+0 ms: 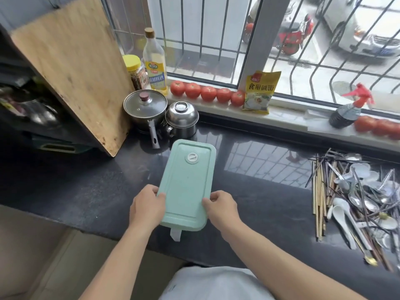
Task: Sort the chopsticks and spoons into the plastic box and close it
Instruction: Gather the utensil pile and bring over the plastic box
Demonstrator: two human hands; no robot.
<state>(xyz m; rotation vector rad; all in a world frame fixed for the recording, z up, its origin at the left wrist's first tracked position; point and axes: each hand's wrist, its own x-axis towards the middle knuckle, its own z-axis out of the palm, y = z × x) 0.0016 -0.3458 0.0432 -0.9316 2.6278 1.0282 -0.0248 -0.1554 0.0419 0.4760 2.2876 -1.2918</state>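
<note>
Opening step: left hand (148, 207) and right hand (220, 207) gripping mint plastic box (187, 182) at table's near edge; lid (190, 169) to lift next, chopsticks (319, 198) and spoons (355, 204) unsorted.

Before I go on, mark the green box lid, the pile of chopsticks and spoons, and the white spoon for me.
green box lid (187, 182): head view, flat middle of the lid.
pile of chopsticks and spoons (355, 198): head view, centre of the heap.
white spoon (339, 212): head view, its bowl.
</note>
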